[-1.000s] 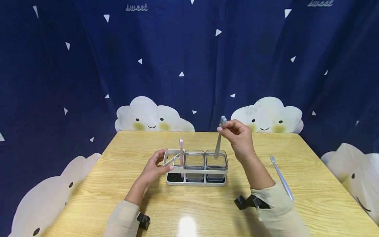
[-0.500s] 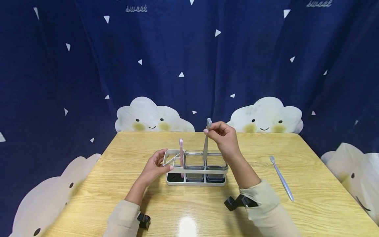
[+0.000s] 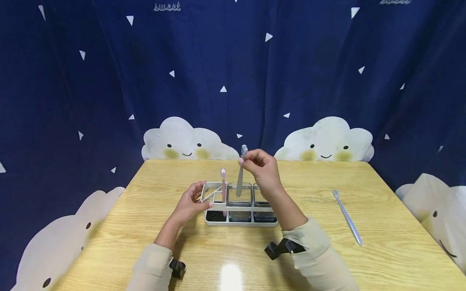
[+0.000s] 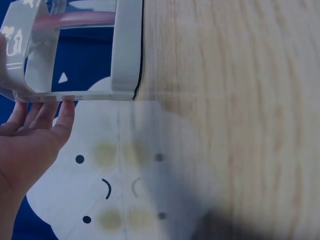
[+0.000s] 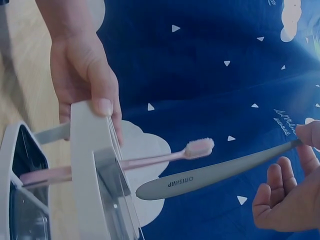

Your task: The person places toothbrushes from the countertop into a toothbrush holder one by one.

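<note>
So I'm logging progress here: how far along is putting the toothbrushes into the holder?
Done: pink toothbrush stands in the holder. In hand: right hand pinches the grey toothbrush above it; left hand steadies the end. Left: another toothbrush lies on the table.

spare toothbrush (image 3: 347, 218), wooden table (image 3: 382, 258), cloud-print curtain (image 3: 291, 60)
</note>
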A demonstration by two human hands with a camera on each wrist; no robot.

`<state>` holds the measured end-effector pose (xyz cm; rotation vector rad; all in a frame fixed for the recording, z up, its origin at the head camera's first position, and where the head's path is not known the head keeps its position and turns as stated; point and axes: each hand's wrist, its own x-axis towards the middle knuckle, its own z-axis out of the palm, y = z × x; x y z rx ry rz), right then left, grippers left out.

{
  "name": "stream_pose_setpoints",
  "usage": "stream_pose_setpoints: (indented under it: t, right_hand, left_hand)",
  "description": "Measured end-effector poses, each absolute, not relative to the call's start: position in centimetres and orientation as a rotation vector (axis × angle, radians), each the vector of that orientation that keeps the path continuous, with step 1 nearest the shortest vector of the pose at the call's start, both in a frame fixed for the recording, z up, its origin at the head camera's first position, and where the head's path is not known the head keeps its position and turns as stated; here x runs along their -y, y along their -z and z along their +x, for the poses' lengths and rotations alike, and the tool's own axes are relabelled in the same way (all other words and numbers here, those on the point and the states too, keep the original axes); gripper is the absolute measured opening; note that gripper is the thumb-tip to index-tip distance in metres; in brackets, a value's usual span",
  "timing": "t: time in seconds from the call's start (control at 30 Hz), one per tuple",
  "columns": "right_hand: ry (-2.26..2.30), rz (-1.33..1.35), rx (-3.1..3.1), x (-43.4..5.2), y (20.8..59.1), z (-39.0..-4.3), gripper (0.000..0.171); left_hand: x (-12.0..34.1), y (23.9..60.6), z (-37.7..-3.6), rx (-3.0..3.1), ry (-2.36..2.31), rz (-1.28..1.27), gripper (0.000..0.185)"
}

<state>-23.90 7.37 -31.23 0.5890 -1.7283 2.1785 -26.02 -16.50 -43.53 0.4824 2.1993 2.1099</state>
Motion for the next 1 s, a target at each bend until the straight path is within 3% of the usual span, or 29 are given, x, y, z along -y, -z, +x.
stream_pose_setpoints:
  t: [0.6,1.0]
  right_hand:
    - [-2.337,0.532,1.701,-4.2,31.9,-24.3,0.023]
    - [-2.426,0.335,1.734,-3.1,33.8,-25.0,0.015]
  left_hand:
    - [16.6,43.6,-26.1,-2.177,-2.122,0.478,0.071]
    - [16.5,43.6,-26.2,-2.148,-2.145,0.469,0.070]
